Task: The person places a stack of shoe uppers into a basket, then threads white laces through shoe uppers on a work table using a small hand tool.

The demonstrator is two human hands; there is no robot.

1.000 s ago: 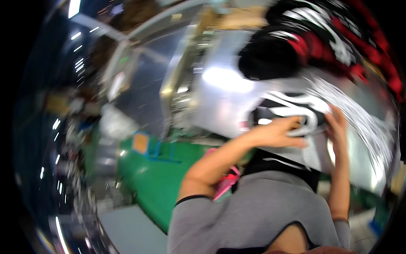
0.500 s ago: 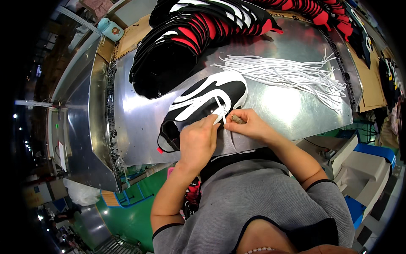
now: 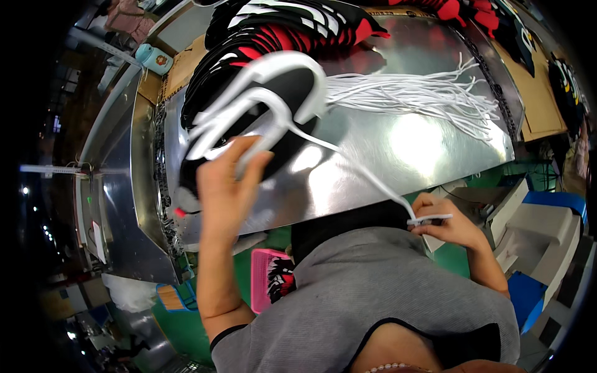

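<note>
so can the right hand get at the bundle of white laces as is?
Likely yes: just metal tabletop lies between the right hand and the lace bundle. But it's gripping a white lace that runs to the shoe, so probably must release that first.

My worktop (image 3: 367, 149) was shiny metal, light glaring off it. White laces (image 3: 410, 96) lay loosely bundled across its right half. Long overlapping row of black, red and white shoe uppers (image 3: 292, 38) lay toward its far left.

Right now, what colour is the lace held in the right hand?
The lace is white; it shows best in the head view.
</note>
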